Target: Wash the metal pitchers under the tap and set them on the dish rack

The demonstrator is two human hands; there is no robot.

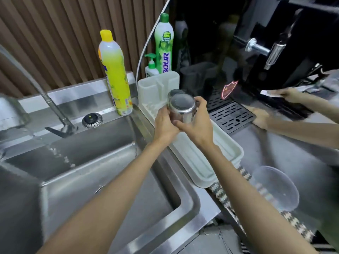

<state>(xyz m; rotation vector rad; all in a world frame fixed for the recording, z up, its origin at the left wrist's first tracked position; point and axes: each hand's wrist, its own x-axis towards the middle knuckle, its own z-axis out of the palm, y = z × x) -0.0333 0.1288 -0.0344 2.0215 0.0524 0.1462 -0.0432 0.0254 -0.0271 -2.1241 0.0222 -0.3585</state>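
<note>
The rear pitcher (175,92) is mostly hidden behind the held pitcher (182,109).

Both bare forearms reach forward and converge, wrists nearly touching. The left hand (165,125) cups the near left side of a shiny upturned steel pitcher (181,109). The right hand (195,125) wraps it from the right, fingers (200,103) curled over the far side, thumb across the front.

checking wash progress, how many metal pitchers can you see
2. One pitcher gripped bottom-up by the left hand and right hand over the dish rack; a second pitcher just behind it. Others may be hidden.
</note>
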